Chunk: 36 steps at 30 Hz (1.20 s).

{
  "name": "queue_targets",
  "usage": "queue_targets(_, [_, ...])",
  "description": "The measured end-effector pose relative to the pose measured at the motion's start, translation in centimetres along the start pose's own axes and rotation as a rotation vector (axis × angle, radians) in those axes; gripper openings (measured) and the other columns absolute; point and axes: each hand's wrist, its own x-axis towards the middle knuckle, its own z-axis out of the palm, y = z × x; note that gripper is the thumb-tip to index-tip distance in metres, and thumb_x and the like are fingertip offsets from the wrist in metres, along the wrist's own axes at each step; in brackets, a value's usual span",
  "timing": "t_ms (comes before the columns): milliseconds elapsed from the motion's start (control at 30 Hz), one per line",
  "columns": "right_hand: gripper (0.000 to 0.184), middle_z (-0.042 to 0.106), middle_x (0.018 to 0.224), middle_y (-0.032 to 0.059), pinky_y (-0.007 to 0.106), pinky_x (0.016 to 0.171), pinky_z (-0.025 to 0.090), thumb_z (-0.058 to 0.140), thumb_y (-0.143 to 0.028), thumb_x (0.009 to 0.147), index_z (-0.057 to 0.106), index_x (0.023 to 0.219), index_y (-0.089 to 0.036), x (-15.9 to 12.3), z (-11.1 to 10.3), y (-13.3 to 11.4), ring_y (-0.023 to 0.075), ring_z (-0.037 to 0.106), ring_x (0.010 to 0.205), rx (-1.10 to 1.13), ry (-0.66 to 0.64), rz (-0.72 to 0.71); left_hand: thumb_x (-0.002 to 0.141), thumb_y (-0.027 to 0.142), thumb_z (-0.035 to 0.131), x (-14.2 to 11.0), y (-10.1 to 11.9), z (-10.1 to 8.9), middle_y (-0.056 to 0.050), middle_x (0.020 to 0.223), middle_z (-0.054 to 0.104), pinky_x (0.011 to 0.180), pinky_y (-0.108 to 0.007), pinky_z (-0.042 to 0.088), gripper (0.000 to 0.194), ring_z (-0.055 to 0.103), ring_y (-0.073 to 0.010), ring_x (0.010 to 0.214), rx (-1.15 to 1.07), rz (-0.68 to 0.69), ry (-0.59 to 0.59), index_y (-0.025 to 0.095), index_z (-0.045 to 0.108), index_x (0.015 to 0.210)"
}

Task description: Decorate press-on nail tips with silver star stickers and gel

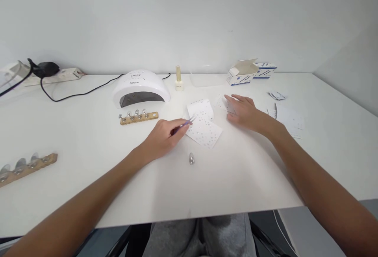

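My left hand (163, 136) is closed around thin purple tweezers (186, 123), whose tips rest on a white sheet dotted with small gems (206, 133). A second curled gem sheet (201, 108) lies just behind it. My right hand (243, 111) lies flat with fingers stretched out, its fingertips on a small dotted sheet (221, 101). A single false nail on a small stand (191, 158) sits on the table in front of the sheets.
A white nail lamp (141, 87) stands at the back, with a wooden holder of nail tips (138, 117) before it. Another holder (26, 166) lies far left. A polish bottle (178, 79), small boxes (251, 71), loose papers (288, 119) and a power strip (59, 75) are around.
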Motion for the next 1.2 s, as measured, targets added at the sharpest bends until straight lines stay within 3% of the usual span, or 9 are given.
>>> queue_targets(100, [0.056, 0.058, 0.124, 0.0208, 0.05, 0.113, 0.022, 0.034, -0.019, 0.087, 0.035, 0.141, -0.005, -0.1, 0.6, 0.2, 0.0269, 0.034, 0.137, -0.098, 0.018, -0.083, 0.094, 0.041, 0.037, 0.0, -0.2, 0.1, 0.0, 0.061, 0.057, 0.058, -0.025, 0.031, 0.04, 0.042, -0.0116, 0.056, 0.208, 0.047, -0.152, 0.026, 0.066, 0.117])
queue_targets(267, [0.054, 0.069, 0.098, 0.0149, 0.05, 0.108, 0.028, 0.034, -0.012, 0.085, 0.041, 0.137, -0.005, -0.4, 0.5, 0.5, 0.027, 0.057, 0.112, -0.138, 0.059, -0.195, 0.095, 0.038, 0.031, 0.3, -0.4, 0.5, -0.004, 0.07, 0.067, 0.066, -0.03, 0.034, 0.043, 0.049, -0.0183, 0.064, 0.518, 0.031, -0.186, 0.032, 0.06, 0.126])
queue_targets(400, [0.047, 0.07, 0.09, 0.0101, 0.047, 0.101, 0.036, 0.037, -0.007, 0.08, 0.059, 0.121, -0.014, -0.3, 0.1, -0.3, 0.0259, 0.063, 0.093, -0.11, 0.097, -0.237, 0.095, 0.038, 0.027, 0.6, -0.3, 0.4, -0.004, 0.062, 0.063, 0.063, -0.03, 0.032, 0.046, 0.05, -0.0203, 0.06, 0.636, -0.038, -0.144, 0.028, 0.058, 0.128])
queue_targets(600, [0.036, 0.07, 0.097, 0.0091, 0.045, 0.093, 0.046, 0.038, -0.014, 0.088, 0.069, 0.104, -0.019, 0.1, 0.0, -1.0, 0.026, 0.062, 0.101, 0.03, 0.347, -0.141, 0.094, 0.034, 0.029, 0.7, -0.6, 0.3, -0.006, 0.062, 0.06, 0.055, -0.027, 0.022, 0.042, 0.048, -0.0184, 0.055, 0.713, -0.151, -0.007, 0.021, 0.064, 0.114])
queue_targets(700, [0.03, 0.069, 0.1, 0.0084, 0.047, 0.088, 0.049, 0.043, -0.024, 0.09, 0.069, 0.104, -0.025, 0.0, -0.5, -1.8, 0.0271, 0.061, 0.101, 0.161, 0.532, -0.03, 0.093, 0.034, 0.032, 0.8, -0.9, 0.1, -0.003, 0.055, 0.051, 0.053, -0.026, 0.021, 0.036, 0.04, -0.0155, 0.051, 0.584, -0.152, 0.036, 0.02, 0.065, 0.09])
queue_targets(800, [0.028, 0.069, 0.104, 0.0068, 0.05, 0.088, 0.049, 0.045, -0.028, 0.091, 0.07, 0.103, -0.03, -0.4, -1.0, -3.0, 0.0286, 0.06, 0.106, 0.287, 0.671, 0.043, 0.092, 0.034, 0.035, 0.9, -0.9, -0.3, 0.001, 0.051, 0.039, 0.054, -0.027, 0.021, 0.037, 0.031, -0.0122, 0.05, 0.345, -0.134, 0.153, 0.018, 0.053, 0.065])
queue_targets(900, [0.029, 0.071, 0.104, 0.0034, 0.055, 0.089, 0.046, 0.045, -0.027, 0.09, 0.072, 0.095, -0.035, -0.9, -1.3, -4.3, 0.0307, 0.057, 0.113, 0.369, 0.75, 0.011, 0.092, 0.036, 0.04, 0.9, -0.1, -0.9, 0.003, 0.054, 0.034, 0.054, -0.027, 0.025, 0.033, 0.031, -0.01, 0.052, 0.009, -0.121, 0.267, 0.017, 0.055, 0.068])
queue_targets(1033, [0.031, 0.071, 0.108, -0.0034, 0.057, 0.091, 0.043, 0.048, -0.025, 0.089, 0.074, 0.082, -0.041, -1.7, -0.8, -5.8, 0.0303, 0.052, 0.12, 0.432, 0.72, -0.161, 0.088, 0.045, 0.05, 0.7, 1.3, -1.6, 0.004, 0.055, 0.028, 0.049, -0.025, 0.026, 0.029, 0.029, -0.0075, 0.048, -0.431, -0.195, 0.212, 0.018, 0.062, 0.084])
queue_targets(1200, [0.033, 0.062, 0.125, -0.0136, 0.057, 0.095, 0.042, 0.053, -0.023, 0.087, 0.074, 0.076, -0.046, -2.5, -0.2, -7.7, 0.0296, 0.045, 0.127, 0.479, 0.554, -0.211, 0.079, 0.044, 0.064, 0.2, 2.3, -1.5, 0.005, 0.057, 0.028, 0.044, -0.023, 0.022, 0.032, 0.026, -0.0046, 0.047, -0.605, -0.239, 0.116, 0.017, 0.051, 0.067])
